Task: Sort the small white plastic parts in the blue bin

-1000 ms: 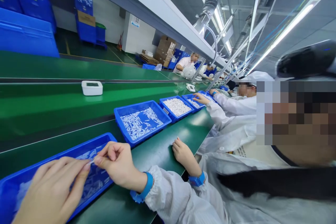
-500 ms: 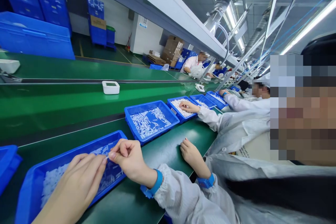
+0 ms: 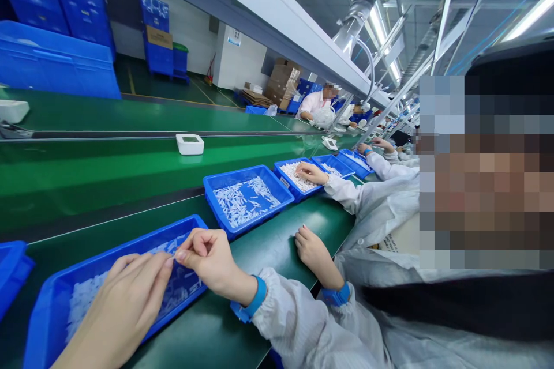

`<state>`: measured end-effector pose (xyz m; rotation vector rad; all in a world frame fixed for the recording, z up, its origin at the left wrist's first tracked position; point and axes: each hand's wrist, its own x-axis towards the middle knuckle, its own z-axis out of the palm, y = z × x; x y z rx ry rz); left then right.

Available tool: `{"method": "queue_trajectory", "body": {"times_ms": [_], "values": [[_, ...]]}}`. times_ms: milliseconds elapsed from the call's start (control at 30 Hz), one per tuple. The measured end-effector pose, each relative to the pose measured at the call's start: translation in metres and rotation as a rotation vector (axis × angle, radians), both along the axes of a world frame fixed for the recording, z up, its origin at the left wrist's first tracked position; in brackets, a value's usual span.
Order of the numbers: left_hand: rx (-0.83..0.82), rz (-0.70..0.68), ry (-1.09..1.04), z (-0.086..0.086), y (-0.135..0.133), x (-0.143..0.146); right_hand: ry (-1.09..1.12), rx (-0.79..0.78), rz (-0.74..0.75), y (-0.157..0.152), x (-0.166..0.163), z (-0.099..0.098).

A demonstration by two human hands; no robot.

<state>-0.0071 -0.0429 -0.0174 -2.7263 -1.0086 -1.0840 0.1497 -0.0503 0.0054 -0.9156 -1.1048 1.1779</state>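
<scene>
A small white part (image 3: pixel 175 257), mostly hidden, is pinched between closed fingertips of the left hand (image 3: pixel 123 302) and right hand (image 3: pixel 214 262), above a blue tray (image 3: pixel 45 308), presumably so that drops are caught.

My left hand (image 3: pixel 123 300) hides part of the blue parts tray (image 3: pixel 42 320). The white piece (image 3: pixel 173 257) between it and my right hand (image 3: pixel 212 262) is too small to identify. The left edge crops another blue tray (image 3: pixel 12 277).
</scene>
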Motion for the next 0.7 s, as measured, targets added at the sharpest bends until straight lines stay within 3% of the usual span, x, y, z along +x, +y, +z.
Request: {"method": "queue_trajectory", "body": {"times_ms": [367,700], "values": [[-0.089,0.111,-0.108,0.0,0.0007,-0.0035,0.081,-0.031,-0.017,-0.0004,0.0012,0.0027],[0.019,0.106,-0.217,0.0043,-0.0013,-0.0004,0.094,-0.066,0.019,-0.0031,0.0019,0.0046]]}}
